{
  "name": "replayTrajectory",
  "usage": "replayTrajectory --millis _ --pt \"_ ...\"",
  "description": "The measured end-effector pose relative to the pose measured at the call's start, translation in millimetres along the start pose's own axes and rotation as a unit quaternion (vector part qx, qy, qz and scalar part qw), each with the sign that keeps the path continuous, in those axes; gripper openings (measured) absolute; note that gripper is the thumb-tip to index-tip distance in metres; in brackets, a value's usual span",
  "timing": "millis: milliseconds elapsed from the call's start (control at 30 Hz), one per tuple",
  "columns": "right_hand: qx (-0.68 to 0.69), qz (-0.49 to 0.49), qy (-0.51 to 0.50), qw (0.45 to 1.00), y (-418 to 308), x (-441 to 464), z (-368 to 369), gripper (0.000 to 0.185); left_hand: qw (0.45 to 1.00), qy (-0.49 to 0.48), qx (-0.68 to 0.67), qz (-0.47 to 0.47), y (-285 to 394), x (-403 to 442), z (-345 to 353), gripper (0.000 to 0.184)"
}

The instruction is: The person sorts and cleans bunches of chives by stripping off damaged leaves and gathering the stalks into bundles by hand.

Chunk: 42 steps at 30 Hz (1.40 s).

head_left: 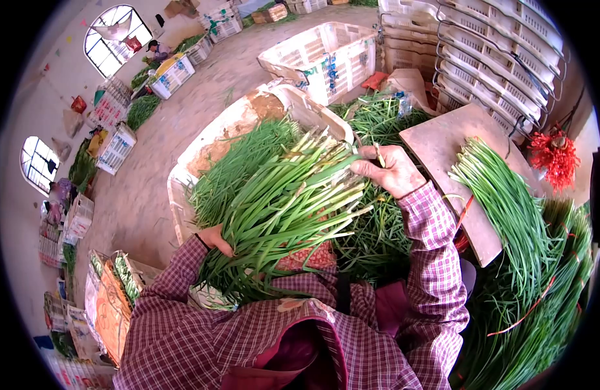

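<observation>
A loose bunch of garlic chives [293, 195], with flat green leaves and pale stem ends, lies across my lap and the near rim of a white plastic crate. My left hand [217, 239] is closed around its leafy lower side, partly hidden by the leaves. At the pale ends, my right hand [394, 170] pinches a chive between thumb and fingers, with a short brownish stalk standing up beside them. More chives [248, 153] fill part of the crate [181, 195] behind the bunch. Loose leaves [378, 237] are heaped below my right forearm.
A board [436, 140] on my right bears a neat chive bundle [501, 182]. Tied bundles [527, 325] lie below it, near red ties [553, 156]. White crates [495, 58] are stacked behind; another crate [339, 65] stands ahead. People [158, 51] sit among crates along the left wall.
</observation>
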State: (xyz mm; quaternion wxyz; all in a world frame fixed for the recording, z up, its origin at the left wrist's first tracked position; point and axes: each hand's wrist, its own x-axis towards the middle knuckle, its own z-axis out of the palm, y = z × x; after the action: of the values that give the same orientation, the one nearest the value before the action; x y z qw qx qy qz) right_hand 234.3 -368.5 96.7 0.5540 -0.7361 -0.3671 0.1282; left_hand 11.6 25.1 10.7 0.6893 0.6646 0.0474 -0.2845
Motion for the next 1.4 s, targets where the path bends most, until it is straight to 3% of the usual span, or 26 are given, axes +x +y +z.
replayTrajectory --millis 133,200,267,333,400,467,533,600,667,733,767,800,867,900,933,967,1067,1200,1267,1400 --pt "-0.079 -0.056 0.163 0.982 24.1 -11.9 -13.8 0.013 1.0 0.015 0.007 -0.017 5.4 0.4 4.5 0.086" --pt "-0.127 -0.015 0.203 0.971 36.8 -23.1 -29.1 0.012 0.998 0.041 -0.043 -0.038 12.5 1.6 15.8 0.089" --pt "-0.129 -0.044 0.259 0.956 51.4 -31.0 -38.7 0.016 0.998 0.039 -0.039 -0.017 20.5 9.1 24.6 0.092" --pt "-0.189 -0.037 0.269 0.944 68.5 -36.4 -48.4 0.017 0.998 -0.008 0.069 0.008 24.2 17.5 27.1 0.096" --pt "-0.186 -0.048 0.273 0.943 71.7 -39.5 -54.7 0.016 0.995 -0.035 0.09 -0.029 41.5 20.5 40.4 0.101" --pt "-0.155 -0.038 0.271 0.949 73.8 -41.6 -59.4 0.014 0.992 0.047 0.114 -0.035 61.6 16.6 61.0 0.098" --pt "-0.194 -0.025 0.287 0.938 66.4 -48.2 -66.1 0.014 0.986 0.068 0.14 -0.064 55.0 17.8 52.5 0.092" --pt "-0.073 0.007 0.369 0.926 93.5 -54.3 -89.4 0.016 0.959 0.122 0.246 -0.065 49.3 19.5 44.8 0.083" --pt "-0.022 -0.002 0.446 0.895 99.2 -72.1 -122.8 0.016 0.963 0.119 0.238 -0.032 49.3 20.4 48.0 0.076" --pt "-0.12 -0.007 0.435 0.893 86.5 -82.8 -131.8 0.015 0.964 0.16 0.206 0.045 40.1 23.4 51.1 0.069" --pt "-0.11 0.017 0.417 0.902 88.2 -85.4 -127.7 0.016 0.958 0.17 0.227 0.037 34.3 26.8 49.8 0.065" --pt "-0.101 0.035 0.366 0.924 97.2 -87.3 -122.5 0.017 0.959 0.168 0.225 0.036 30.0 30.0 50.8 0.065" --pt "-0.274 0.188 0.178 0.926 55.8 -81.3 -76.7 0.03 0.927 0.189 0.306 0.107 24.6 35.6 55.6 0.063" --pt "-0.368 0.084 0.118 0.918 59.3 -81.3 -61.1 0.043 0.91 0.195 0.34 0.134 26.0 38.4 59.9 0.064" --pt "-0.361 0.006 0.1 0.927 64.8 -77.7 -47.8 0.047 0.911 0.195 0.339 0.133 25.5 41.2 62.2 0.064" --pt "-0.34 0.03 0.11 0.933 45.0 -72.1 -30.4 0.045 0.891 0.206 0.38 0.139 24.6 44.2 64.8 0.066" --pt "-0.35 -0.102 0.137 0.921 35.6 -53.5 12.4 0.039 0.855 0.214 0.449 0.145 17.3 49.6 71.5 0.07" --pt "-0.321 -0.073 0.05 0.943 37.2 -38.9 62.5 0.05 0.849 0.232 0.448 0.159 9.1 57.1 80.3 0.066" --pt "-0.337 -0.068 -0.015 0.939 44.2 -32.5 80.1 0.052 0.853 0.217 0.461 0.113 2.7 58.3 76.5 0.067" --pt "-0.321 -0.107 -0.022 0.941 71.1 -23.3 100.7 0.04 0.832 0.225 0.483 0.156 -0.1 63.9 81.7 0.068"
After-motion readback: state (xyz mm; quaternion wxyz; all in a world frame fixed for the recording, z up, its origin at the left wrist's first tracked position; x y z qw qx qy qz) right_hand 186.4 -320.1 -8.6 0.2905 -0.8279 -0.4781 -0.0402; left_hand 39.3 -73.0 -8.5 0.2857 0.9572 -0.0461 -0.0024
